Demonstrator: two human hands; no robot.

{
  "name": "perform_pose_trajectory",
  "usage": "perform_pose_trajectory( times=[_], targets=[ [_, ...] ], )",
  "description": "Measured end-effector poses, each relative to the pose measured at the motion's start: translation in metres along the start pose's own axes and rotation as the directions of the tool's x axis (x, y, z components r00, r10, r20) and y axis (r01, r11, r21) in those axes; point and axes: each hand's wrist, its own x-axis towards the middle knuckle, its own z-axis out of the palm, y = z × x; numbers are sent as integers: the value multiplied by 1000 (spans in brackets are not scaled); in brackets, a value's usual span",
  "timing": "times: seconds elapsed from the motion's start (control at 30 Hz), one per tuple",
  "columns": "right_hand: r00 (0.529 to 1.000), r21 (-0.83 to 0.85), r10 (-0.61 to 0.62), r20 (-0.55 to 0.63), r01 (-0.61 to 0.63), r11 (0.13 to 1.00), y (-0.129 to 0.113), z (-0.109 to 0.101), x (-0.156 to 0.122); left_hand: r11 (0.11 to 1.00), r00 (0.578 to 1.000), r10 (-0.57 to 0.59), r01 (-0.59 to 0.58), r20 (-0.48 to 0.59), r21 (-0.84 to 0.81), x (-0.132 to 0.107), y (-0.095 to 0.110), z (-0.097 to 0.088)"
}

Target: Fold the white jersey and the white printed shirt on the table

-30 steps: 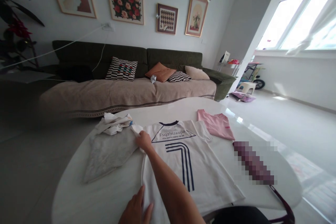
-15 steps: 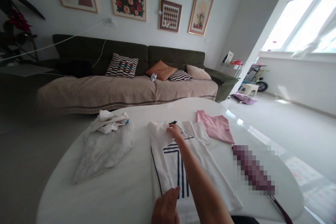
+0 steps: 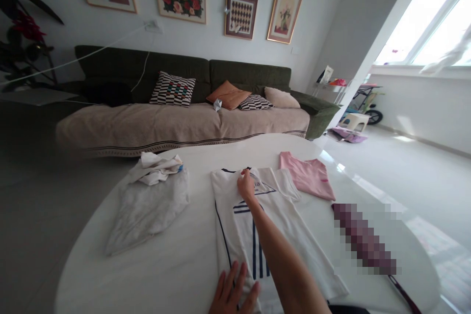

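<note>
A white jersey [image 3: 285, 240] with dark navy stripes, piping and lettering lies on the white table, its left side folded inward. My right hand [image 3: 246, 184] reaches across to the neck end, with its fingers closed on the fabric by the collar. Near the hem, my left hand [image 3: 232, 290] is flat on the jersey's lower left part, fingers spread. Beyond the jersey's right shoulder is a folded pink top [image 3: 308, 175].
On the left of the rounded white table [image 3: 158, 274] lies a grey-white garment [image 3: 150, 213] with a crumpled white cloth [image 3: 160, 167] on top. A blurred-out maroon item [image 3: 364, 240] with a strap lies on the right. A green sofa [image 3: 250, 73] stands behind.
My left hand has opened from a curled shape and flattened on the jersey. My right hand's fingers have closed at the collar, and the folded left side lies flatter, showing more neckline and lettering.
</note>
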Motion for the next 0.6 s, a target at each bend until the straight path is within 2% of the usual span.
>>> perform_pose_trajectory(
  times=[0.13, 0.27, 0.33, 0.4, 0.5, 0.6],
  targets=[
    [989, -116, -145, -7, 143, 983, -9, 2, -16, 1000, 1000, 4, -4, 27, 8, 0, 2, 2],
    [925, -155, -331, 189, 361, 920, -13, 19, -34, 998, 998, -57, 57, -30, -16, -7, 7, 9],
    [900, -161, -344, 267, 393, 905, -13, 29, -39, 999, 999, -48, 48, 7, -14, -7, 7, 6],
    [896, -172, -333, 295, 393, 904, -13, 33, -41, 1000, 996, 0, 1, 89, -5, -7, 5, 0],
    [915, -189, -310, 258, 363, 912, -12, 19, -35, 1000, 991, 25, -26, 132, 8, -9, 3, -7],
    [967, -234, -226, 121, 249, 940, 8, -26, -26, 998, 985, 45, -52, 169, 37, -15, 1, -12]
  ],
)
